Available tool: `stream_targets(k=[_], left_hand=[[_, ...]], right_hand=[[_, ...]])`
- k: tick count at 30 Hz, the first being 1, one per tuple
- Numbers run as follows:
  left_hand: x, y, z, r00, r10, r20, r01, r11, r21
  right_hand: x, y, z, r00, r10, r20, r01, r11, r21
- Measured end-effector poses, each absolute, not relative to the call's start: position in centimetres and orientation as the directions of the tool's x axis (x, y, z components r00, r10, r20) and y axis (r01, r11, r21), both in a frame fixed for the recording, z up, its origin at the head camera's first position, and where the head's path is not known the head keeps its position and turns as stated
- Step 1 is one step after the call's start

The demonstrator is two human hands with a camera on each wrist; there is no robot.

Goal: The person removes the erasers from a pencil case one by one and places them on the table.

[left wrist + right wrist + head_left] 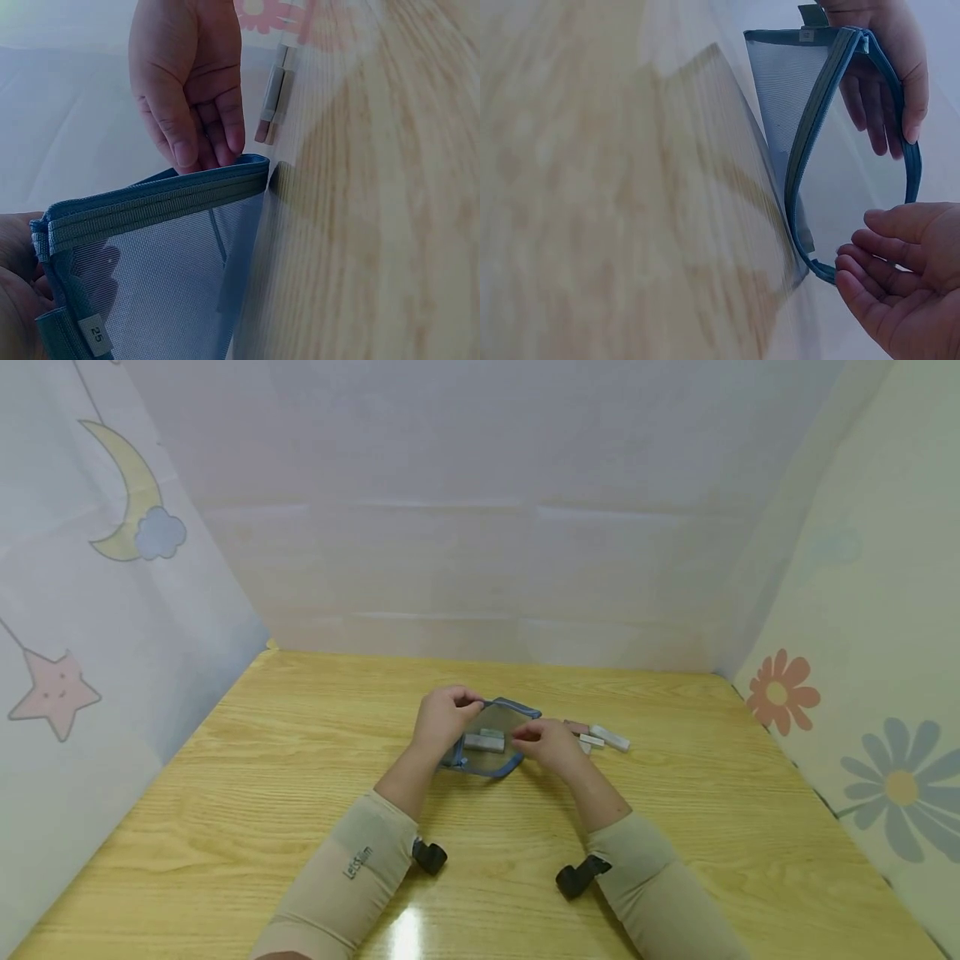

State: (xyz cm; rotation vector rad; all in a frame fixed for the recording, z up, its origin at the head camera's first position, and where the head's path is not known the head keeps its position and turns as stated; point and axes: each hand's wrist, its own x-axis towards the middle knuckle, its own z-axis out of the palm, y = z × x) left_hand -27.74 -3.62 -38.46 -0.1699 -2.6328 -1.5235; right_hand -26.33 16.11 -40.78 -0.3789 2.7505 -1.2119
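Note:
A blue-edged mesh zipper pouch stands on the table with its mouth spread wide. My left hand pinches its rim at the left, thumb on one side of the edge and fingers on the other. Inside lie small grey bar-shaped blocks. At the right side of the mouth is my right hand, its fingers loosely bent and nothing between them. The right wrist view shows those fingertips right by the pouch's blue edge. A small white label marked 25 is on the pouch's side.
Just beyond my right hand lie several small bars: a reddish-brown one, a long whitish one and a shorter white one. The wooden table meets a pale back wall, with decorated side walls left and right.

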Motion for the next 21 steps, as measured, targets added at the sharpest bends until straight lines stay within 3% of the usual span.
stream_targets(k=[21], left_hand=[[-27.6,-3.6,-38.4,-0.986,0.064,0.152,0.164,0.490,0.856]], right_hand=[[-26.5,14.6,-41.3,-0.982,-0.187,-0.013,-0.123,0.694,-0.709]])
